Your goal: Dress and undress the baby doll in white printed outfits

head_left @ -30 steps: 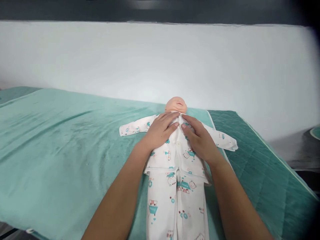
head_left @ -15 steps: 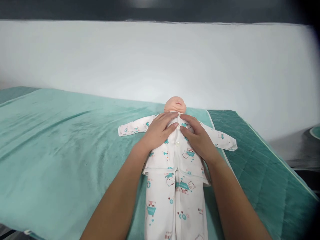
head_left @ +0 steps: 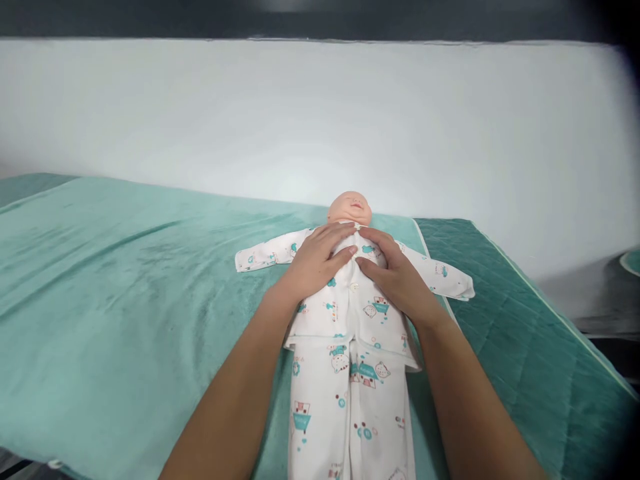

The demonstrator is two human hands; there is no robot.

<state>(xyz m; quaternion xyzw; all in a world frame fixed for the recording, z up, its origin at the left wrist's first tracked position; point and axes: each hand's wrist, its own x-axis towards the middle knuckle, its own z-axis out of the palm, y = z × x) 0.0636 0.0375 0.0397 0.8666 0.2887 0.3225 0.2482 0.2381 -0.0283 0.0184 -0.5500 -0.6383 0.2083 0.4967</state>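
We logged one doll (head_left: 350,208), on its back upon a green blanket (head_left: 150,333). Left hand (head_left: 319,259), right hand (head_left: 397,275): fingers loosely spread on its shirt (head_left: 320,323), gripping nothing we saw. Hazard: uneven pressure could have rucked the shirt or strained a button (head_left: 355,287).

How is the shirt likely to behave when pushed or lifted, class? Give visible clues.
The shirt is probably floppy, as its hem flares loosely over the trousers. Pushed, its front may bunch up between the left hand and right hand resting on it. It seems unlikely to roll: both sleeves lie spread out sideways.
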